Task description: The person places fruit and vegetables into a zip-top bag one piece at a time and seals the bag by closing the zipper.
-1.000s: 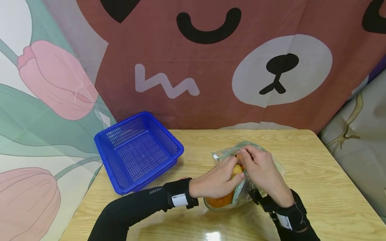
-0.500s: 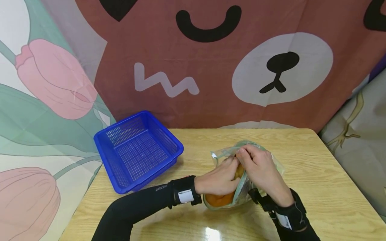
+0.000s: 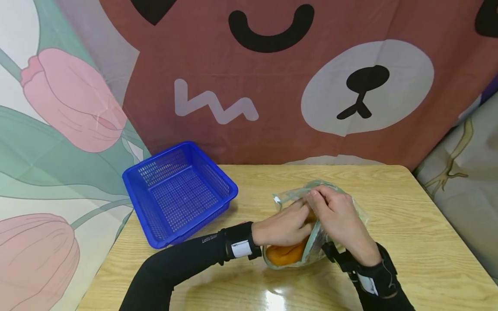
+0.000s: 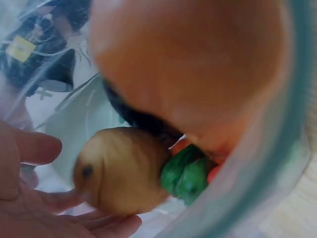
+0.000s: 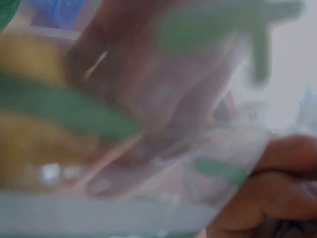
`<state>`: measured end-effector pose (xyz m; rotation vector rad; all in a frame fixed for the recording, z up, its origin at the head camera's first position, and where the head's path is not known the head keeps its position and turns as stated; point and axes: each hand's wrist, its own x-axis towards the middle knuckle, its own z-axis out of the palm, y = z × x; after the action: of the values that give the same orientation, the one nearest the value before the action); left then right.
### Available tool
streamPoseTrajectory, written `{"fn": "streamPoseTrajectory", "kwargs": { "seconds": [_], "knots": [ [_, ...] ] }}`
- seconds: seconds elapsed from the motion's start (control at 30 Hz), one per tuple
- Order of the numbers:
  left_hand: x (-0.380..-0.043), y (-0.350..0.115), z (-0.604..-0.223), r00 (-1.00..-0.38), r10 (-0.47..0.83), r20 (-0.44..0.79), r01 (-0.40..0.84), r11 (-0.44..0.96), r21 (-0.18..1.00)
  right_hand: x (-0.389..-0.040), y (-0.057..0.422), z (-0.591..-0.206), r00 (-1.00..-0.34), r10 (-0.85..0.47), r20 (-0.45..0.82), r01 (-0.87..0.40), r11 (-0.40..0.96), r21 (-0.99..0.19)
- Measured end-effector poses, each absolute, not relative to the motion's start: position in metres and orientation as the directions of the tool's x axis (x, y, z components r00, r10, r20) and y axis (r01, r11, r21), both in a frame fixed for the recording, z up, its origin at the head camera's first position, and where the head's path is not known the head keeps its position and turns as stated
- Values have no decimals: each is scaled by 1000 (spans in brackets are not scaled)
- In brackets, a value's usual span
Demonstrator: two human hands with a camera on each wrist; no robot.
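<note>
A clear plastic bag (image 3: 317,258) with pale green trim stands on the table, holding several fruit- or vegetable-like pieces. My left hand (image 3: 282,226) reaches into its mouth. In the left wrist view, the fingers of that hand (image 4: 29,188) lie against a tan rounded piece (image 4: 124,171) with a dark spot, the thumb apart from it. A large orange piece (image 4: 188,59) fills the upper part; below it show a glossy green piece (image 4: 185,173) and a dark one (image 4: 131,111). My right hand (image 3: 338,216) pinches the bag's edge between thumb and fingers.
An empty blue mesh basket (image 3: 184,192) stands at the table's back left. The wooden table (image 3: 408,242) ends at a printed cloth (image 3: 214,142) hung behind it. Glare shows near the front edge.
The left hand has moved slightly right and deeper into the bag, covering the yellowish piece that showed beside its fingers. The right hand keeps its pinch on the bag.
</note>
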<state>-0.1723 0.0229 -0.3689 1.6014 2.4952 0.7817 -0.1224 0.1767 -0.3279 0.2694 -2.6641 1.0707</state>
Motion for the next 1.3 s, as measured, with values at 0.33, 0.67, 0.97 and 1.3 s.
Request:
{"fn": "streamPoseTrajectory", "kwargs": {
  "seconds": [0.33, 0.67, 0.97, 1.3],
  "knots": [
    [-170, -13, -348, -503, 809, 305, 829, 352, 434, -123, 177, -328, -948, -71, 311, -263, 727, -635],
    [-195, -42, -357, -354, 862, 363, 921, 389, -25, -124, 176, -327, -952, -69, 299, -256, 717, -649],
    [-204, -43, -374, -349, 890, 293, 926, 375, -37, -122, 177, -327, -955, -75, 286, -252, 715, -653],
    [-202, -39, -374, -351, 845, 403, 922, 387, -9, -107, 185, -321, -958, -95, 272, -246, 759, -602]
  ]
}}
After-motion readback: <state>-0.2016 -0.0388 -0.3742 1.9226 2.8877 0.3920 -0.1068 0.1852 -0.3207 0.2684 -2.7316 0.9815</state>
